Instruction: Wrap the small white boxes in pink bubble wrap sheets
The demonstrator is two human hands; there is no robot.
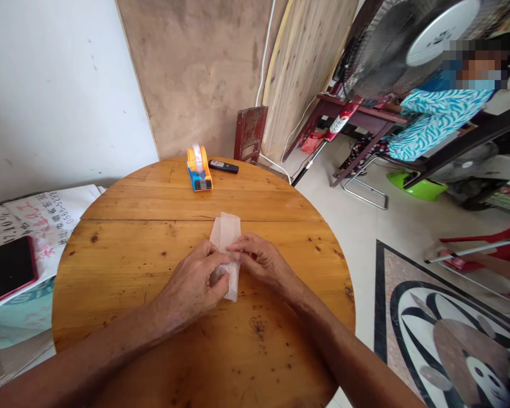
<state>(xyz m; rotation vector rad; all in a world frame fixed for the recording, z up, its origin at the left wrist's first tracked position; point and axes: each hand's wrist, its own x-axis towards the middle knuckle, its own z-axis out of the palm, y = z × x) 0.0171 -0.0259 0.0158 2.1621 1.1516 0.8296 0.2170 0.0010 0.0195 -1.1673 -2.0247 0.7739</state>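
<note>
A strip of thin whitish wrapping [228, 228] lies lengthwise on the round wooden table [123, 249], its near part bunched up. My left hand [198, 277] grips the near part from the left, thumb and fingers closed around it. From the right, my right hand [261, 259] pinches the middle of the wrapping with thumb and fingertips. Whatever the wrapping may contain cannot be made out. Beyond both hands, an orange and blue tape dispenser [199, 169] stands near the far edge, with a black object [223, 166] lying beside it.
A phone [12, 267] rests on papers at the left. Behind the table stands a red-brown chair [250, 133]. A fan [391, 45] rises at the upper right. A person in patterned clothes [437, 122] sits near a dark table [365, 113].
</note>
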